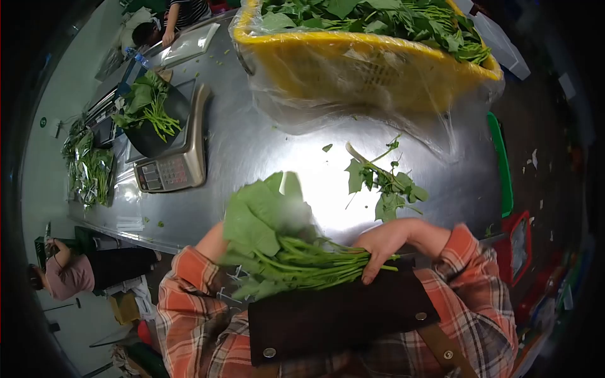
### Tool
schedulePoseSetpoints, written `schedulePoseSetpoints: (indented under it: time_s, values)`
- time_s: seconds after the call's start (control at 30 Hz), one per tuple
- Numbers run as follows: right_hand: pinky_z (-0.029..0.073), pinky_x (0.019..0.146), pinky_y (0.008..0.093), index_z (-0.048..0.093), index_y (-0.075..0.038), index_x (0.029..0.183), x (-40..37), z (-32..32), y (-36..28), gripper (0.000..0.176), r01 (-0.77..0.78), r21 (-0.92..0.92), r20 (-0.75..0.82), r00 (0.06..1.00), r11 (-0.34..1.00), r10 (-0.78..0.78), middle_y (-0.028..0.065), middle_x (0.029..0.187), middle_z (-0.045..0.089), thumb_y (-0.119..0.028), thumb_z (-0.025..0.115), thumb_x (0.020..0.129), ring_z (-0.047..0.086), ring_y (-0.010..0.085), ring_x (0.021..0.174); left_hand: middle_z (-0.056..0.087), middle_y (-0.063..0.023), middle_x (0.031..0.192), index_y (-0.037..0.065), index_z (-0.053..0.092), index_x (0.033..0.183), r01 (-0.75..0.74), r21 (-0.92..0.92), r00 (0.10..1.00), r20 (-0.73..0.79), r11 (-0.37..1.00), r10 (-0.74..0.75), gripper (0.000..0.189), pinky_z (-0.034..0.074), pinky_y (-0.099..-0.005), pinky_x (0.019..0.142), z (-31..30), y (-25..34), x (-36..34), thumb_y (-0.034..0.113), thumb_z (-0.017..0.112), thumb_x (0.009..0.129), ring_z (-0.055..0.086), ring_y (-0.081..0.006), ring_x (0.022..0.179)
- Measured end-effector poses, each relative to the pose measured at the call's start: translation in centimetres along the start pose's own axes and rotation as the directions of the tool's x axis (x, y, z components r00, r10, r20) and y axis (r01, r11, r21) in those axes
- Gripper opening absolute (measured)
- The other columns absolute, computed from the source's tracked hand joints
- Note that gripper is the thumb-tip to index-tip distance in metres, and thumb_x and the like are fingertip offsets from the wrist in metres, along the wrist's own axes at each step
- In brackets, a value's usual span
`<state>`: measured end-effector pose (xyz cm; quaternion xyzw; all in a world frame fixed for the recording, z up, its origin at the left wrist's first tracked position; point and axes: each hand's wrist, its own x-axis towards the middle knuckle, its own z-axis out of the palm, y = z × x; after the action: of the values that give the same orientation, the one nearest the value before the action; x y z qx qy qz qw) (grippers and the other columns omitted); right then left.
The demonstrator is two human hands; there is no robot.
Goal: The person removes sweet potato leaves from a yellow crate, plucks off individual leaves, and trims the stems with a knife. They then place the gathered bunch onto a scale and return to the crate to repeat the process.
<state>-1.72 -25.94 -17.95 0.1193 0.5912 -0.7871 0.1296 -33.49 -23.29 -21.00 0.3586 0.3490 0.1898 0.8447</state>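
A bunch of leafy greens (302,258) lies sideways in front of my apron at the table's near edge. Its broad leaves point left and its stems point right. My right hand (387,242) is closed around the stem ends, thumb on the near side. My left hand (215,244) shows only near the wrist; leaves cover its fingers, so its grip cannot be seen. Beyond my right hand, a loose sprig of greens (384,179) rests on the metal table (233,151).
A yellow basket (353,69) lined with clear plastic holds a heap of greens at the back. On the left, a scale (170,170) carries another bunch (151,107), with bagged greens (91,167) beyond. Two other people (69,271) (183,16) are at the left and far left.
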Motion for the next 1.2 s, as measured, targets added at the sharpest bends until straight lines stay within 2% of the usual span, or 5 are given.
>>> schedulePoseSetpoints:
  time_s: [0.1,0.3,0.5,0.73,1.2]
  values:
    - [0.047,0.072,0.0262,0.058,0.004,0.095,-1.4,-0.4,3.1,0.026,0.014,0.296,-0.203,0.978,0.955,0.048,0.0090,0.087,0.062,-0.013,0.067,0.079,0.058,0.0132,0.079,0.057,-0.0103,0.106,0.001,0.048,0.121,-0.134,0.281,0.755,-0.593,0.950,0.281,0.046,0.045,-0.0319,0.083,-1.2,4.7,0.2,0.034,0.051,0.089,0.056,-0.0209,0.093]
    - [0.051,0.068,0.0335,0.055,0.001,0.094,0.2,-2.8,-0.6,0.017,0.320,0.228,-0.605,0.787,0.920,-0.124,0.0059,0.074,0.055,-0.009,0.058,0.081,0.055,0.0154,0.066,0.058,-0.0229,0.096,-0.005,0.044,0.119,-0.683,-0.152,0.729,-0.069,0.715,0.681,0.048,0.051,-0.0390,0.073,0.0,5.6,-7.6,0.032,0.049,0.089,0.060,-0.0318,0.084]
    - [0.053,0.073,0.0398,0.053,0.000,0.108,8.3,-4.8,7.5,0.027,0.371,0.731,-0.529,0.838,0.572,0.132,0.0076,0.087,0.058,-0.011,0.055,0.084,0.058,0.0179,0.078,0.061,-0.0140,0.090,-0.006,0.055,0.100,-0.085,-0.098,0.900,-0.436,0.992,0.034,0.032,0.050,-0.0293,0.077,4.1,-3.5,-1.9,0.025,0.052,0.091,0.061,-0.0209,0.082]
    - [0.053,0.076,0.0422,0.051,0.000,0.113,7.9,-4.4,7.4,0.030,0.352,0.784,-0.492,0.855,0.512,0.165,0.0104,0.094,0.060,-0.014,0.055,0.087,0.059,0.0211,0.085,0.059,-0.0086,0.095,-0.002,0.053,0.101,-0.270,-0.185,0.741,-0.666,0.945,0.081,0.031,0.048,-0.0269,0.078,2.9,-12.7,3.1,0.026,0.055,0.090,0.057,-0.0129,0.087]
    - [0.049,0.078,0.0298,0.049,-0.001,0.117,7.1,-0.2,6.6,0.039,0.341,0.802,-0.417,0.907,0.491,0.051,0.0110,0.102,0.060,-0.031,0.048,0.092,0.060,0.0196,0.090,0.056,-0.0105,0.113,0.001,0.041,0.128,0.058,-0.557,0.993,0.117,0.828,0.009,0.052,0.043,-0.0288,0.086,2.8,-13.0,6.3,0.039,0.044,0.093,0.053,-0.0171,0.102]
